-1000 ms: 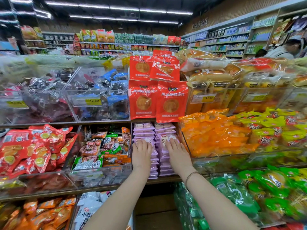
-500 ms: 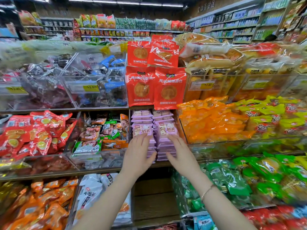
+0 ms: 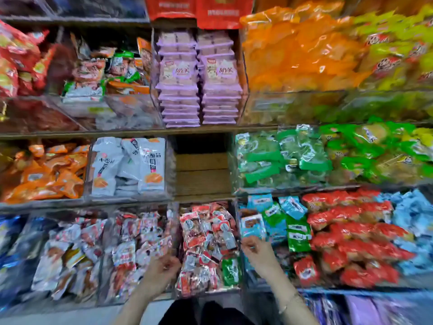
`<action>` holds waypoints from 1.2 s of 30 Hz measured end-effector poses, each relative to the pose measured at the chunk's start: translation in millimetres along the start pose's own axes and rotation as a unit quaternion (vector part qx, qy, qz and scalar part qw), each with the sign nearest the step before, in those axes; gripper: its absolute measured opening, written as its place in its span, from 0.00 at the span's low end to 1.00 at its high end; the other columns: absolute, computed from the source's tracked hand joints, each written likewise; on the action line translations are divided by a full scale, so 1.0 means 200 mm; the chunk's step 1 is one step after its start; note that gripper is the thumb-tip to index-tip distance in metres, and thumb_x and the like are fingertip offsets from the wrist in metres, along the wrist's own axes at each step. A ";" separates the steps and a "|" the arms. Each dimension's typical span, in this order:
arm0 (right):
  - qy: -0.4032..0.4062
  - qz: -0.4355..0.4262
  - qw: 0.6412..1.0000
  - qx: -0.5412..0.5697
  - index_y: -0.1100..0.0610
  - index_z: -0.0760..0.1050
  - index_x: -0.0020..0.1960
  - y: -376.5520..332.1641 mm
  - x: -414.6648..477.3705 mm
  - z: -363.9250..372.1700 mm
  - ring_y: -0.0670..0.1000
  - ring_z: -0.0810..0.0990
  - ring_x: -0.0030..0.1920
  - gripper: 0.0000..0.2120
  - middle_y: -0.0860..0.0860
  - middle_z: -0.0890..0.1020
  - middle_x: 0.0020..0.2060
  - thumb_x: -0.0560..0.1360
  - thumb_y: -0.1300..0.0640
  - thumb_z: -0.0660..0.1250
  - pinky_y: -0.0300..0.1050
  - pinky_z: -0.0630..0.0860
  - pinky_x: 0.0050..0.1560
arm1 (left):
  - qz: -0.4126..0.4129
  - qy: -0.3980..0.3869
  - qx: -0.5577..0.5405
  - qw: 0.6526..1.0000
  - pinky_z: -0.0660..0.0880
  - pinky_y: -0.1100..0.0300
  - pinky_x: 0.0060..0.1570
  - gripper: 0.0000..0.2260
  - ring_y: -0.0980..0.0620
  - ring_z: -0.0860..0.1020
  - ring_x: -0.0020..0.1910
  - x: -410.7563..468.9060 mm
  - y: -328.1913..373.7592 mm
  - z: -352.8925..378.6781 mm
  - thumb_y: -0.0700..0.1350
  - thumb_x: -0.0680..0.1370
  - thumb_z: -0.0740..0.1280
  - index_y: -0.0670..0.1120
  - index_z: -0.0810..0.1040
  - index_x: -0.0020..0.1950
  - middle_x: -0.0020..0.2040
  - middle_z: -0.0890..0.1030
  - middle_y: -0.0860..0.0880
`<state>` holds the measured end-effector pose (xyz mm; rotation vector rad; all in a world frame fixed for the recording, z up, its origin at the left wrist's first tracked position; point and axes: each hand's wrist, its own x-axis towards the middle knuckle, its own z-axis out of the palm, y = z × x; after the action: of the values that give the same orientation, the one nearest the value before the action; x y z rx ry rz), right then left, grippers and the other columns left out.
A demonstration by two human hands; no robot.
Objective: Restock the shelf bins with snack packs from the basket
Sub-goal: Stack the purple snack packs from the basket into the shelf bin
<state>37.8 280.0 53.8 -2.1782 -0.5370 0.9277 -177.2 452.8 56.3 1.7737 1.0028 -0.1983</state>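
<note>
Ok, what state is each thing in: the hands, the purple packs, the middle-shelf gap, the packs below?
left hand, loosely curled, nothing seen in it.
right hand, loosely curled, nothing seen in it.
purple packs, two neat side-by-side stacks, filling their slot.
middle-shelf gap, bare wood, no packs.
red-and-white packs, loose heap filling their bin.

Tiered shelves [image 3: 140, 133] carry clear bins [image 3: 131, 111] of snack packs [image 3: 346, 221]; 1 bin holds 2 purple stacks [image 3: 199, 95].
</note>
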 end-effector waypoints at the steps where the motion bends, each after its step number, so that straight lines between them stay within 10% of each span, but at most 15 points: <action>1: -0.011 0.012 1.000 -0.012 0.58 0.77 0.52 0.09 -0.05 0.02 0.47 0.77 0.46 0.05 0.48 0.79 0.42 0.77 0.61 0.65 0.33 0.68 0.44 | -0.021 -0.021 0.021 0.999 0.67 0.67 0.38 0.11 0.58 0.71 0.35 -0.04 -0.07 0.06 0.38 0.79 0.64 0.48 0.73 0.37 0.35 0.74 0.51; 8: -0.088 0.109 0.988 -0.058 0.63 0.79 0.53 0.62 -0.38 0.10 0.48 0.78 0.50 0.08 0.52 0.79 0.45 0.77 0.63 0.64 0.33 0.71 0.49 | -0.146 -0.084 0.039 0.985 0.68 0.66 0.31 0.06 0.52 0.76 0.35 -0.29 -0.40 0.34 0.43 0.78 0.66 0.45 0.74 0.41 0.36 0.77 0.47; 14: -0.042 0.130 0.990 -0.038 0.49 0.64 0.27 0.87 -0.69 0.14 0.44 0.67 0.31 0.23 0.45 0.69 0.26 0.74 0.70 0.62 0.34 0.62 0.31 | -0.121 -0.074 0.067 0.988 0.69 0.61 0.37 0.08 0.51 0.76 0.36 -0.47 -0.49 0.47 0.41 0.78 0.63 0.44 0.71 0.38 0.38 0.75 0.46; 19: -0.002 0.178 0.983 0.035 0.54 0.73 0.31 1.03 -0.94 0.19 0.45 0.70 0.28 0.16 0.46 0.74 0.24 0.74 0.70 0.62 0.32 0.66 0.29 | -0.168 -0.059 -0.016 0.984 0.66 0.68 0.26 0.06 0.51 0.75 0.35 -0.66 -0.58 0.62 0.40 0.78 0.62 0.42 0.74 0.41 0.40 0.75 0.46; 36: 0.113 0.297 0.927 0.200 0.63 0.74 0.39 1.53 -1.31 -0.44 0.53 0.70 0.31 0.08 0.57 0.74 0.31 0.76 0.68 0.60 0.40 0.63 0.32 | -0.206 -0.068 -0.030 0.976 0.63 0.62 0.33 0.06 0.48 0.76 0.36 -0.85 -0.31 1.22 0.39 0.78 0.61 0.40 0.77 0.48 0.43 0.77 0.44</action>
<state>-39.3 -121.0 -7.5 -2.0434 0.4248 0.9621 -252.6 164.8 -0.3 1.4596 1.2526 -0.5359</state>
